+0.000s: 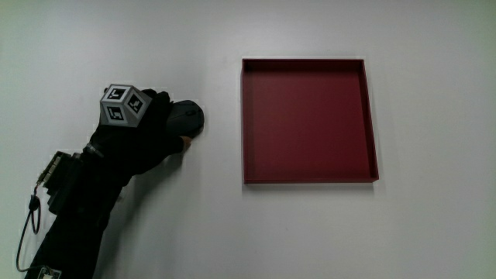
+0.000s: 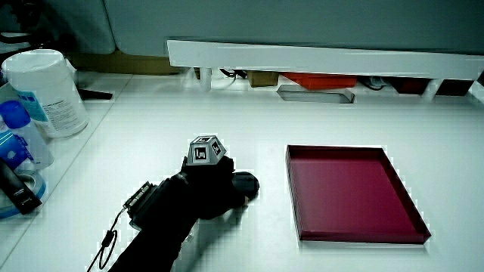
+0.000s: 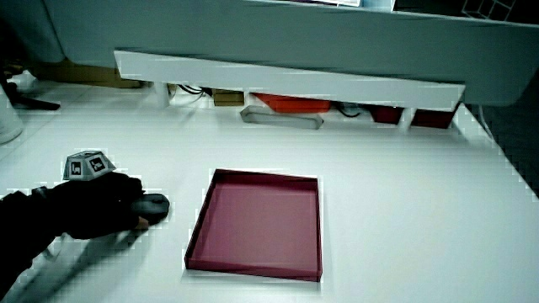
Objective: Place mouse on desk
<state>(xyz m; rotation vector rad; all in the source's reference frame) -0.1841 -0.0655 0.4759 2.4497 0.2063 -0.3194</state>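
Observation:
A dark grey mouse (image 1: 188,118) rests on the white desk (image 1: 232,232) beside the dark red tray (image 1: 372,116). The gloved hand (image 1: 147,128) lies over the mouse with its fingers curled around the body; only the mouse's end nearest the tray shows. The patterned cube (image 1: 124,105) sits on the back of the hand. In both side views the mouse (image 2: 246,185) (image 3: 154,206) sits on the desk surface under the hand (image 2: 204,189) (image 3: 101,206), a short gap away from the tray (image 2: 299,219) (image 3: 198,231).
The shallow red tray holds nothing. A white canister (image 2: 45,91) and blue-capped bottles (image 2: 15,140) stand at the table's edge in a side view. A low white partition (image 2: 318,57) (image 3: 286,80) runs along the table, with a grey bar (image 3: 282,119) near it.

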